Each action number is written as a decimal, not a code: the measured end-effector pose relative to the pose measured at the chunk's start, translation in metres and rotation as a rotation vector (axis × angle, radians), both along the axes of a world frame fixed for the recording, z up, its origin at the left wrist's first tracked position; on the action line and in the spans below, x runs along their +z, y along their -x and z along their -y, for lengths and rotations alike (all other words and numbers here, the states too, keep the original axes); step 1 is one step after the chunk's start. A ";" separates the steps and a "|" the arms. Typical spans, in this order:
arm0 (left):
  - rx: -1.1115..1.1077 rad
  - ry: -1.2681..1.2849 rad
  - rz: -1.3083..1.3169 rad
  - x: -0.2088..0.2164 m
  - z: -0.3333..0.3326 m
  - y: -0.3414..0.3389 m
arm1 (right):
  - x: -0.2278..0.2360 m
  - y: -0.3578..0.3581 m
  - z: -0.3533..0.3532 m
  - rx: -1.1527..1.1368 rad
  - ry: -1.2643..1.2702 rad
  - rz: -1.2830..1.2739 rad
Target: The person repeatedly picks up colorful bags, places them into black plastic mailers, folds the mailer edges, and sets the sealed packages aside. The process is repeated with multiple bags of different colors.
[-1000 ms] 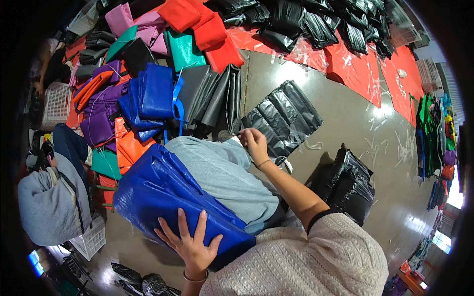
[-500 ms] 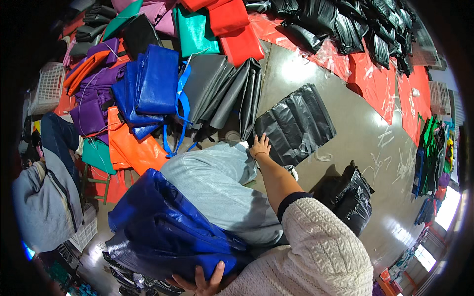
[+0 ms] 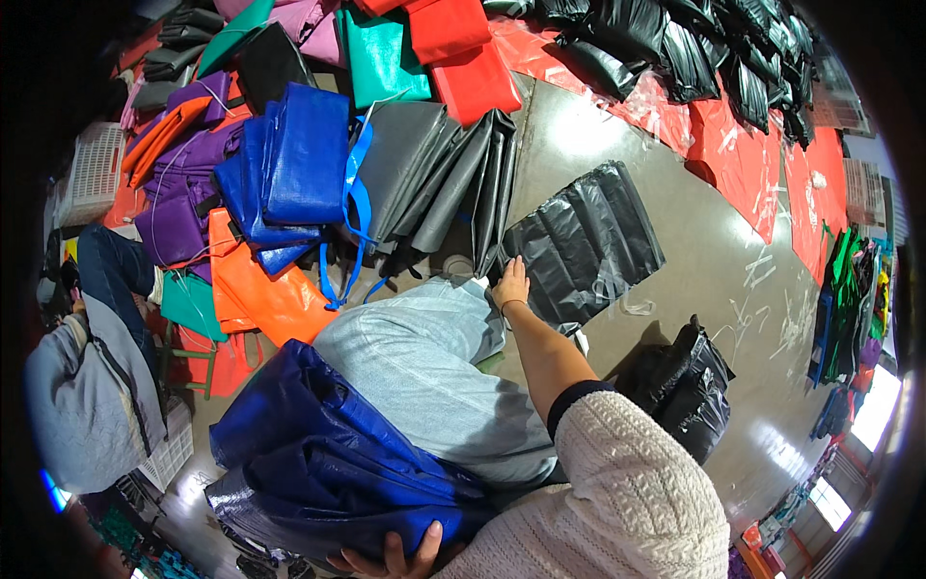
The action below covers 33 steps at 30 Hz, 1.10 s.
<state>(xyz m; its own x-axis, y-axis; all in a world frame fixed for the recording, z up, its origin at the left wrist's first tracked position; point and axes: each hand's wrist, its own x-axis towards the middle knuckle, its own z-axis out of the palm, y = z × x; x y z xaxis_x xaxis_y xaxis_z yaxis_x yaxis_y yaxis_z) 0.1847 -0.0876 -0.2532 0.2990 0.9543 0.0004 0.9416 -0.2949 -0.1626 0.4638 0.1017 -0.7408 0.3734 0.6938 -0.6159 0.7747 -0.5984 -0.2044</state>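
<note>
A folded, shiny blue tarpaulin-like bundle (image 3: 328,454) lies across my lap. My left hand (image 3: 400,555) is wrapped around its lower edge, thumb and fingers pressing the material. My right arm reaches out past my knee. At its end my right hand (image 3: 511,286) is closed at the near left edge of a flat stack of black plastic bags (image 3: 584,241) on the floor. Its fingers are drawn together on the plastic; how many layers they pinch I cannot tell.
Folded blue (image 3: 309,159), dark grey (image 3: 410,164), purple (image 3: 178,227) and orange (image 3: 265,285) pieces are piled ahead and left. A filled black bag (image 3: 690,396) stands right of my arm. Many black packages (image 3: 685,58) lie far right. Another person (image 3: 92,386) sits at left.
My right hand's fingers, spread over the bag stack's edge before, have drawn together there. The blue bundle has shifted slightly in my left hand's hold.
</note>
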 end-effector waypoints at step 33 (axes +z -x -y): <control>-0.003 -0.369 0.644 0.123 -0.225 0.023 | 0.541 0.139 -0.152 1.018 -1.403 -0.784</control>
<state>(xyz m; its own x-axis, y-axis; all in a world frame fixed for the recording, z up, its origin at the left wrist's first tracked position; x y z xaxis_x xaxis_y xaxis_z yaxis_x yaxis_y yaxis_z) 0.1614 0.1370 -0.1302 0.1338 0.8575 0.4967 0.8834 -0.3303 0.3323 0.3252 0.2542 -0.1994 -0.4860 0.5193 0.7029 0.1815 0.8467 -0.5001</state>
